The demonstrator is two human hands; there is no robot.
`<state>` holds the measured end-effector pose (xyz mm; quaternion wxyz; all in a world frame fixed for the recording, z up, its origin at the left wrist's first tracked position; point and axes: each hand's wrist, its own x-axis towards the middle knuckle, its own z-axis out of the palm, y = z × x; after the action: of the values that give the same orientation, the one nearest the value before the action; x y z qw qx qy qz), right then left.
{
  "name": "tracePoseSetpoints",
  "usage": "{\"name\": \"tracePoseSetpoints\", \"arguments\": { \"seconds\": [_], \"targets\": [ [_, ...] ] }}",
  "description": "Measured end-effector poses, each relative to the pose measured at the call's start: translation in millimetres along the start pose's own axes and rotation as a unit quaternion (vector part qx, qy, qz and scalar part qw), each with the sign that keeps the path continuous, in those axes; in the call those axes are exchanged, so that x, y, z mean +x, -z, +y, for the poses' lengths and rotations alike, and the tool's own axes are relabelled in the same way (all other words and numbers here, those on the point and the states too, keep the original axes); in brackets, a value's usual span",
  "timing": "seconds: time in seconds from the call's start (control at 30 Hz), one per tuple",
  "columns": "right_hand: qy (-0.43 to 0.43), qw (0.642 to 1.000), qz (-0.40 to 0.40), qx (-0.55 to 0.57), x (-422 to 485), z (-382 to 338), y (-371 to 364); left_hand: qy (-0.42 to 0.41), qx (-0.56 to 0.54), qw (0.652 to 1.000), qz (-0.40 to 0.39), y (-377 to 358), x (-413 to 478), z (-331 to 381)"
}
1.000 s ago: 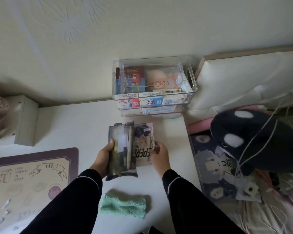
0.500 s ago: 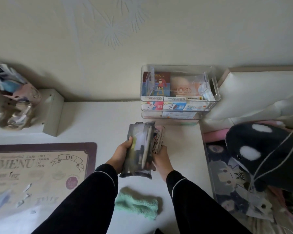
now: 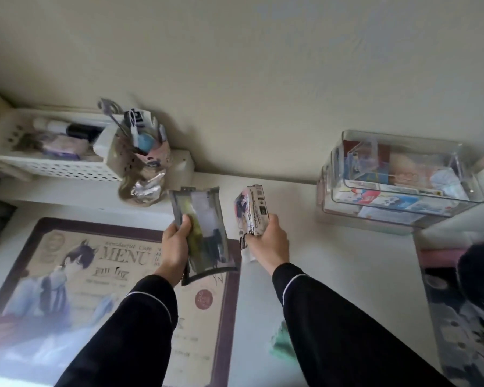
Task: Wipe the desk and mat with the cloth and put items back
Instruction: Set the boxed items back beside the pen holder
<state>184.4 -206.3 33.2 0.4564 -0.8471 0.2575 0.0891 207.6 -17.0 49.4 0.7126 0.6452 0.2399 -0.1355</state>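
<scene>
My left hand (image 3: 175, 245) grips a grey see-through pouch (image 3: 204, 233) with pens inside, held upright over the right edge of the printed desk mat (image 3: 67, 275). A small book (image 3: 253, 216) with an illustrated cover is held upright in my right hand (image 3: 271, 238), above the white desk (image 3: 333, 269). The two items are apart, a hand's width between them. A green cloth (image 3: 281, 344) lies on the desk near the front, partly hidden behind my right sleeve.
A clear plastic box (image 3: 400, 180) full of small packets stands at the back right. At the back left a white perforated basket (image 3: 53, 152) and a holder of trinkets (image 3: 146, 160) sit on a low shelf. A dark plush toy (image 3: 478, 272) lies on the bed at right.
My hands have separated: the pouch went left over the mat, the book stayed in my right hand. The view has swung left, so the clear box now sits far right.
</scene>
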Motion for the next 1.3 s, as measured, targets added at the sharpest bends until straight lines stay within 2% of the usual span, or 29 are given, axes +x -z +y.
{"name": "tracePoseSetpoints", "arguments": {
  "seconds": [0.13,0.27,0.3,0.37,0.43,0.63,0.77,0.83,0.93,1.0,1.07,1.2,1.3],
  "targets": [
    [0.02,0.998,0.05,-0.011,25.7,-50.0,-57.4,-0.086,0.086,0.992,0.044,36.5,19.2,30.6],
    [0.023,0.996,0.087,0.005,52.1,-81.0,-106.1,-0.119,0.106,0.986,0.053,55.7,33.0,48.1],
    [0.031,0.997,0.067,0.027,59.3,-84.9,-116.3,-0.127,0.109,0.985,0.048,59.5,35.0,51.4],
    [0.057,0.993,-0.032,0.095,71.0,-91.4,-131.7,-0.141,0.11,0.983,0.032,66.6,39.2,57.8],
    [0.067,0.985,-0.117,0.11,77.9,-94.9,-140.0,-0.154,0.103,0.983,0.009,73.5,43.3,63.8],
    [0.056,0.978,-0.165,0.117,91.0,-95.4,-145.9,-0.178,0.112,0.978,-0.005,79.1,57.3,73.6],
    [0.099,0.972,-0.208,0.049,92.1,-94.4,-138.2,-0.188,0.112,0.976,0.0,80.2,64.5,76.5],
    [0.139,0.972,-0.188,-0.001,92.8,-89.4,-133.7,-0.195,0.11,0.975,-0.002,81.4,66.2,78.3],
    [0.164,0.976,-0.1,-0.099,90.1,-89.1,-131.8,-0.201,0.109,0.974,-0.005,82.5,67.8,81.5],
    [0.195,0.968,-0.047,-0.151,88.2,-88.2,-135.4,-0.198,0.114,0.974,-0.004,83.5,69.2,82.0],
    [0.218,0.958,-0.033,-0.182,86.4,-87.9,-140.0,-0.195,0.115,0.974,-0.006,84.4,70.2,81.9],
    [0.222,0.963,-0.03,-0.15,84.6,-85.0,-138.2,-0.201,0.126,0.972,0.0,84.1,71.5,80.9],
    [0.208,0.975,-0.058,-0.051,80.4,-81.4,-131.9,-0.202,0.128,0.971,0.005,77.9,71.2,81.3]
  ]
}}
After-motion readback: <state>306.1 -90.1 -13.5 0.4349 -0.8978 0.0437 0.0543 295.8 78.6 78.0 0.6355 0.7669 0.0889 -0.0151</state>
